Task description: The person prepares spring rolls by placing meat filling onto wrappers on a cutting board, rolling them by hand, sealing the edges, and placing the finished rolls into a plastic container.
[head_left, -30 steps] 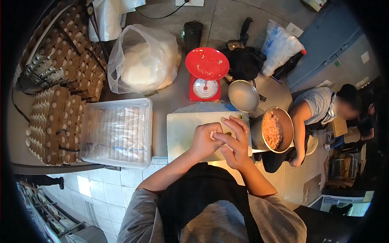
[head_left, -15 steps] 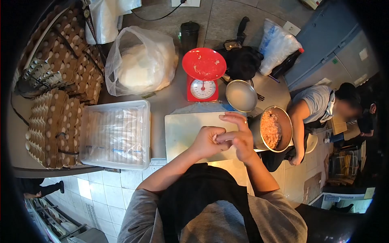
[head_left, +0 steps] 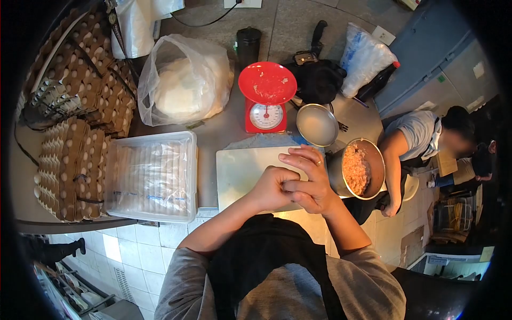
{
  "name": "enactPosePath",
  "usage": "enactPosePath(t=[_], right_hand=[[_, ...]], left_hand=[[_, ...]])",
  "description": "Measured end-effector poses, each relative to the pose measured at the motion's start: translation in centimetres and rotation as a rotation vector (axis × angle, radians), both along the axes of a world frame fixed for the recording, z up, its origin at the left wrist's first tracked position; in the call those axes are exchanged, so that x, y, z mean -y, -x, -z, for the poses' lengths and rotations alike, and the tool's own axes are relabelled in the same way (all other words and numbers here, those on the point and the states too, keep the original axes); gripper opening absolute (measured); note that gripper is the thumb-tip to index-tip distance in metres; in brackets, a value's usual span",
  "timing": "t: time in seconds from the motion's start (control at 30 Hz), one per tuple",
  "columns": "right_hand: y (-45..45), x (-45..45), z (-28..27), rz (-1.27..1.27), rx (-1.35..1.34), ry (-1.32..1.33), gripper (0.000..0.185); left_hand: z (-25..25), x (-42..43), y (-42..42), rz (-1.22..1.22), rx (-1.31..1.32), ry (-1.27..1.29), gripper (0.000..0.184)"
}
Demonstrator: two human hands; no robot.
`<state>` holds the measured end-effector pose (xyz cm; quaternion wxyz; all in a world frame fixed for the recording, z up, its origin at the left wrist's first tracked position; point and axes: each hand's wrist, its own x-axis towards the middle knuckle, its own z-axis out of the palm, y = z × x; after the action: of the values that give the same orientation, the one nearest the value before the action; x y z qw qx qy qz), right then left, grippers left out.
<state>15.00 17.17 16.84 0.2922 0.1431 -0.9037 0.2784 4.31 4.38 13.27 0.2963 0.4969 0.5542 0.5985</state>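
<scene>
A white rectangular cutting board [head_left: 242,170] lies flat at the centre of the frame, its lower right part hidden from view. Its surface looks smooth, with a yellowish tint toward the lower edge. Just right of it, right of centre in the frame, stands a deep round silver metal pot [head_left: 337,176], open at the top. Inside is a coarse, moist-looking pinkish-orange minced mixture [head_left: 356,166], heaped toward the left, with bare inner wall showing at the right.

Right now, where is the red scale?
In the head view, the red scale stands at upper centre, beyond the cutting board, between the big clear bag and the metal bowl.
</scene>
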Motion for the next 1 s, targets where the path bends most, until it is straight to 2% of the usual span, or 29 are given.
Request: enactPosePath(t=[0.03,0.13,0.2,0.27,0.4,0.5,0.63,0.7,0.73,0.77,0.8,0.83,0.87,0.9,0.93,1.0], right_hand=[[0.0,-0.1,-0.1,0.011,-0.002,-0.023,0.038],[-0.7,0.1,0.7,0.008,-0.053,0.384,0.034],[-1.2,0.4,0.1,0.013,-0.036,0.251,0.031],[-1.5,0.8,-0.1,0.056,-0.016,0.103,0.032],[-1.1,0.3,-0.2,0.048,-0.011,-0.016,0.03],[-0.6,0.2,-0.6,0.018,-0.039,0.202,0.028],[0.0,0.4,-0.7,0.072,-0.005,-0.026,0.031],[0.2,0.4,-0.2,0.009,0.024,0.296,0.034],[0.2,0.4,0.3,-0.027,0.041,0.459,0.036],[0.2,0.4,1.1,-0.113,0.035,0.747,0.039],[0.3,0.6,2.0,-0.024,0.087,0.698,0.044],[0.5,1.0,2.8,0.064,0.137,0.646,0.051],[0.6,1.2,3.9,0.152,0.185,0.594,0.06],[0.7,1.1,5.5,0.195,0.358,0.397,0.077],[0.7,1.4,7.3,0.24,0.454,0.235,0.07],[0.2,1.3,10.6,0.317,0.649,0.105,0.064]], left_hand=[[-0.2,0.0,0.0,-0.006,0.017,0.017,0.024],[-1.0,0.0,0.1,-0.052,0.041,0.037,0.023],[-1.1,0.0,-0.1,-0.106,0.031,0.019,0.023],[-0.8,0.0,-0.4,-0.172,-0.087,-0.045,0.024],[0.2,-0.5,-0.8,-0.237,-0.229,-0.159,0.023],[-0.8,-0.6,-0.6,-0.303,-0.286,-0.165,0.022],[-0.4,-1.0,-0.3,-0.348,-0.265,-0.206,0.025],[-0.3,-0.9,0.2,-0.351,-0.317,-0.182,0.028],[-0.6,-1.0,0.2,-0.365,-0.175,-0.165,0.029],[-1.2,-1.1,0.2,-0.383,-0.032,-0.148,0.03],[-1.5,-1.1,0.2,-0.402,0.111,-0.133,0.032],[-1.0,-0.8,0.7,-0.368,0.344,-0.123,0.021],[-1.0,-0.8,1.0,-0.456,0.48,-0.17,0.017],[-1.1,-0.9,1.4,-0.54,0.616,-0.216,0.015],[-1.0,-0.9,1.6,-0.624,0.752,-0.262,0.017],[0.9,0.0,2.2,-0.728,0.907,-0.232,0.026]])
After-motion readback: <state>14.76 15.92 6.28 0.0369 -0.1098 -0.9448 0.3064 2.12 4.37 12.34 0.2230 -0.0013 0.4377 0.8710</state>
